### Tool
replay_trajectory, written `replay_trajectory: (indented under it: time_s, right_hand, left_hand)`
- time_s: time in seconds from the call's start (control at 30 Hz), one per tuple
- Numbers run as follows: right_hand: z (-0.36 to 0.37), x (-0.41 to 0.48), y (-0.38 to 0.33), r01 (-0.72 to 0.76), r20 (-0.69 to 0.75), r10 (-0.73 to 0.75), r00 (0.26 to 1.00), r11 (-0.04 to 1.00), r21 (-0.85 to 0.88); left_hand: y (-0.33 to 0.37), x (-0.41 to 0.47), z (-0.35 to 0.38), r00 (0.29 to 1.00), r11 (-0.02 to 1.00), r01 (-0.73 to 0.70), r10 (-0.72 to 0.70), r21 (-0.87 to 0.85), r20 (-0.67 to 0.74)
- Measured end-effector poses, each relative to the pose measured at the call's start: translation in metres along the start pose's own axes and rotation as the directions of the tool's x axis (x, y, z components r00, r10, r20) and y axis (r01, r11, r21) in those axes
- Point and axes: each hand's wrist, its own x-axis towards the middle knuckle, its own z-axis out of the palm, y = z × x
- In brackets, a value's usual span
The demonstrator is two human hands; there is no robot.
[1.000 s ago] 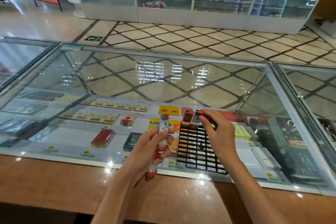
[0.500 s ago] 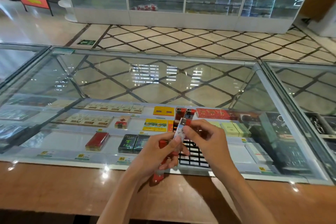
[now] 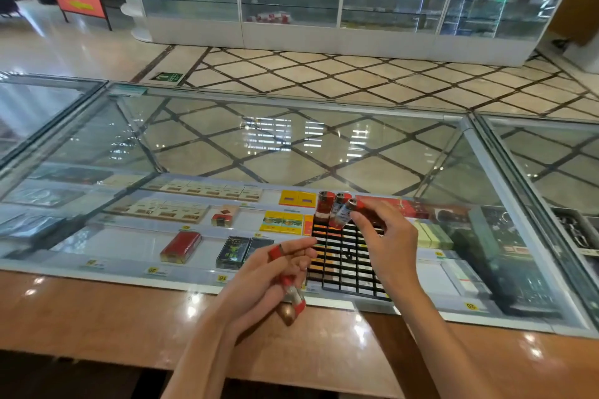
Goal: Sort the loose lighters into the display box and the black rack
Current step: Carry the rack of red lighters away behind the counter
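on the glass counter, at the black rack's 11 o'clock corner the right hand pinches a tilted pale lighter beside two standing lighters; at its 8 o'clock the left hand grips red lighters.

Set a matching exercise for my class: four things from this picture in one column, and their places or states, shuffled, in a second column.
Column 1:
1 left hand
2 right hand
3 black rack
4 red pack

Column 2:
A lies under the glass
B pinches a tilted lighter
C grips red lighters
D holds two upright lighters

Pairs: 1-C, 2-B, 3-D, 4-A.
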Motion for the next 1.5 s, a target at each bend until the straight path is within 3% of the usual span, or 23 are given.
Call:
replay_trajectory:
  time_s: [0.33, 0.6, 0.67, 0.77, 0.83, 0.9, 1.0, 1.1, 1.27, 1.37, 1.43, 1.5]
  right_hand:
    - [0.007, 0.002, -0.008, 0.142, 0.139, -0.126, 0.982, 0.983, -0.113]
    - [0.0, -0.018, -0.011, -0.097, -0.016, 0.097, 0.995, 0.993, -0.063]
    - [-0.004, -0.032, -0.016, -0.17, 0.093, 0.164, 0.982, 0.984, 0.057]
    - [-0.007, -0.052, -0.031, -0.414, 0.463, 0.235, 0.855, 0.847, 0.334]
    - [-0.007, -0.06, -0.037, -0.475, 0.553, 0.222, 0.803, 0.798, 0.37]
    - [-0.008, -0.065, -0.039, -0.416, 0.487, 0.218, 0.846, 0.84, 0.348]
    - [-0.01, -0.067, -0.044, -0.172, 0.326, 0.102, 0.94, 0.966, 0.194]
    - [-0.006, -0.066, -0.049, -0.019, 0.316, -0.022, 0.949, 0.992, 0.125]
    - [-0.006, -0.06, -0.044, 0.041, 0.31, -0.073, 0.948, 0.993, 0.108]
    - [-0.013, -0.053, -0.038, -0.098, 0.285, 0.035, 0.958, 0.973, 0.21]
    - [-0.017, -0.045, -0.032, -0.229, 0.306, 0.14, 0.942, 0.933, 0.277]
    - [-0.02, -0.038, -0.026, -0.321, 0.334, 0.217, 0.917, 0.898, 0.3]
  left_hand:
    - [0.001, -0.004, 0.0, 0.996, 0.969, -0.043, 0.059, -0.244, 0.06]
    - [0.001, -0.003, 0.005, 0.98, 0.969, -0.097, 0.133, -0.228, 0.147]
    - [0.002, -0.002, 0.008, 0.973, 0.97, -0.107, 0.147, -0.219, 0.176]
    - [0.003, 0.001, 0.011, 0.964, 0.973, -0.128, 0.168, -0.193, 0.205]
    - [0.003, 0.004, 0.014, 0.959, 0.974, -0.146, 0.183, -0.174, 0.219]
    - [0.004, 0.005, 0.016, 0.959, 0.973, -0.171, 0.2, -0.152, 0.2]
    - [0.002, 0.007, 0.021, 0.971, 0.977, -0.21, 0.213, -0.042, 0.11]
    - [-0.001, 0.005, 0.029, 0.978, 0.977, -0.197, 0.19, 0.08, 0.083]
    - [0.001, 0.002, 0.034, 0.977, 0.965, -0.198, 0.181, 0.172, 0.111]
    - [0.007, 0.001, 0.027, 0.952, 0.862, -0.307, 0.277, 0.403, 0.132]
    - [0.007, 0.002, 0.016, 0.901, 0.67, -0.37, 0.429, 0.644, 0.072]
    - [0.003, 0.001, -0.001, 0.822, 0.386, -0.344, 0.564, 0.856, 0.076]
